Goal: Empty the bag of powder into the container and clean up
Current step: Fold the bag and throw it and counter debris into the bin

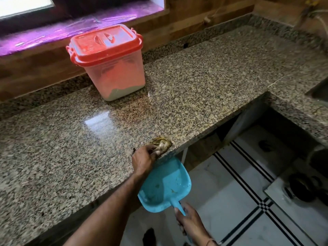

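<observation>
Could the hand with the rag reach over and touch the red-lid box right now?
Probably yes. The left hand, gripping the rag at the counter's front edge, has only bare granite between it and the container by the back wall, though it's a long stretch.

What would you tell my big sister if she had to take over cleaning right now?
Left hand: gripping a cloth at the counter edge.
Right hand: holding the blue dustpan by its handle, just below that edge.
Container: at the back of the counter, red lid on, powder inside.
Done: it looks filled and closed; some bits are in the dustpan.
Left: finish wiping, empty the dustpan. The bag is not in view.
</observation>
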A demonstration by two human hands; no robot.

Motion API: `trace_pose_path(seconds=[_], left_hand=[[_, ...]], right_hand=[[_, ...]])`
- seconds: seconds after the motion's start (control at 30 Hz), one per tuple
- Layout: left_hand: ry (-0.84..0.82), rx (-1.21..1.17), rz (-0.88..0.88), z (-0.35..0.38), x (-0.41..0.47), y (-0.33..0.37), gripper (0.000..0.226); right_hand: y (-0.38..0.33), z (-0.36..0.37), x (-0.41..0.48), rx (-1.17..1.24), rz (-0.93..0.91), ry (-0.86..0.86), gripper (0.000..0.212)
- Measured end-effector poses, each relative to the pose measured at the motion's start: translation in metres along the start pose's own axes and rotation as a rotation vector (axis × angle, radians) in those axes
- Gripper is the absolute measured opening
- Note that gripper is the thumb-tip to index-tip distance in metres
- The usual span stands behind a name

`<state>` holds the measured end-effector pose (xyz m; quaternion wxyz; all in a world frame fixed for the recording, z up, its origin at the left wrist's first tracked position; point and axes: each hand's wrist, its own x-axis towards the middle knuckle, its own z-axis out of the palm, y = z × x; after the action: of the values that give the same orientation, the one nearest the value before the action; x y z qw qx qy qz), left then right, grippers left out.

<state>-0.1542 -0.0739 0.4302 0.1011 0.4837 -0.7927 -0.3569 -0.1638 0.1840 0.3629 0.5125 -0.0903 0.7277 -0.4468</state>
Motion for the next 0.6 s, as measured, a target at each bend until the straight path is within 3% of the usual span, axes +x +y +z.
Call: trace_pose_path(seconds=[0.13,0.2,0.3,0.43,0.5,0.6], left_hand=[[0.002,-0.224,-0.072,-0.005,0.02,0.001,0.03],[0.032,-0.227,-0.072,-0.01,0.026,-0.002,0.029],[-0.068,-0.037,0.134,-0.002,0.023,0.013,0.026],[-0.169,0.208,0.362,0.014,0.014,0.024,0.039],[-0.168,0.225,0.394,0.013,0.008,0.019,0.04],[-0.184,0.254,0.294,0.007,0.012,0.018,0.027]], right_hand=[[0.003,0.002,-0.004,-0.013,-0.006,-0.016,0.015],[0.005,-0.003,-0.006,-0.01,-0.001,-0.036,0.015],[0.0,-0.008,-0.004,0.014,0.005,-0.009,0.017],[-0.008,-0.01,0.0,0.045,0.019,0.048,0.02],[-0.01,-0.012,-0.001,0.057,0.025,0.043,0.022],[-0.01,-0.013,-0.005,0.058,0.027,0.035,0.024]])
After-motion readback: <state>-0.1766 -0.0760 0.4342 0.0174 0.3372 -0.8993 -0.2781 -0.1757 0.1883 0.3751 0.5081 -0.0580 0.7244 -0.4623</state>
